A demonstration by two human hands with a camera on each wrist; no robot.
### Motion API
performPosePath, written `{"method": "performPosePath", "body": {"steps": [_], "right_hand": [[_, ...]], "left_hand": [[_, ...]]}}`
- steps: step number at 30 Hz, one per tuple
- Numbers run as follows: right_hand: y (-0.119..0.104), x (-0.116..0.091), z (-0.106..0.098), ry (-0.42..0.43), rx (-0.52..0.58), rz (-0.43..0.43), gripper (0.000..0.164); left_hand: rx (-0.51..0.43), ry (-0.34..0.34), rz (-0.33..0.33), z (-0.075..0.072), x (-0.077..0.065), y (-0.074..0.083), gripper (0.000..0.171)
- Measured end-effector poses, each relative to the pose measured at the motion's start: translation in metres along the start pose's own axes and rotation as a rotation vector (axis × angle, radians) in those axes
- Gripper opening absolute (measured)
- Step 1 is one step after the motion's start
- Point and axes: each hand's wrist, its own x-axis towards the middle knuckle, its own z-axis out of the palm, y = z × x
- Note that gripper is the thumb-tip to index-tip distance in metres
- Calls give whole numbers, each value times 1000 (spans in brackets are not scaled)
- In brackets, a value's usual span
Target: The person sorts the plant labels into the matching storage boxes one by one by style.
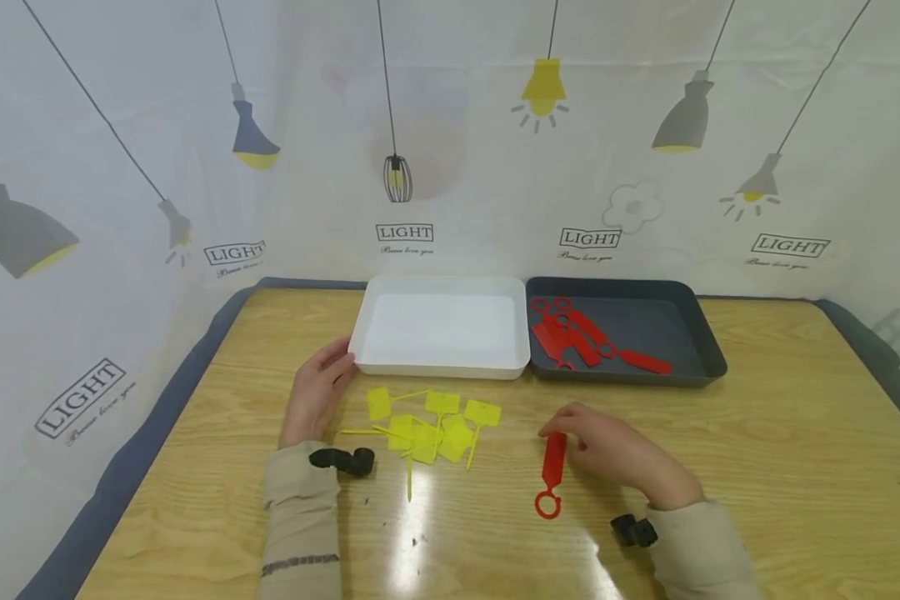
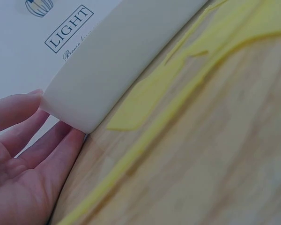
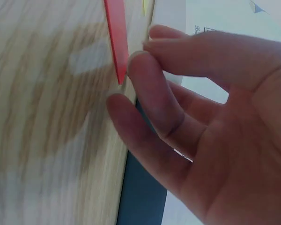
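Note:
My left hand [image 1: 317,396] touches the near left corner of the white tray [image 1: 438,369], its fingers fairly straight along the outer wall. In the left wrist view, the fingertips [image 2: 36,93] meet that corner. Several yellow plant labels [image 1: 423,442] with thin stems lie overlapping in front of this tray. My right hand [image 1: 607,446] hovers low over the table at one end of a red tag [image 1: 552,461] with a ring. From the right wrist, its loosely bent fingers [image 3: 152,91] are beside the tag's end; no clear pinch shows.
A dark grey tray [image 1: 630,378] stands right beside the white one, with several red ring tags [image 1: 581,337] inside at its left. Behind both trays hangs a pale curtain [image 1: 487,233] printed with lamps. The wooden table [image 1: 802,433] extends to both sides.

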Motion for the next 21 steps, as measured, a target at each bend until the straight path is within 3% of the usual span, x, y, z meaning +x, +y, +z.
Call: {"method": "performPosePath", "body": {"steps": [5, 15, 21], "right_hand": [[-1, 0, 1, 5, 2, 10, 31], [-3, -2, 4, 20, -42, 118, 29], [-3, -1, 5, 45, -63, 96, 29]], "left_hand": [[-5, 4, -1, 1, 1, 1, 43], [23, 9, -13, 2, -1, 1, 43], [12, 20, -14, 1, 0, 1, 43]]}}
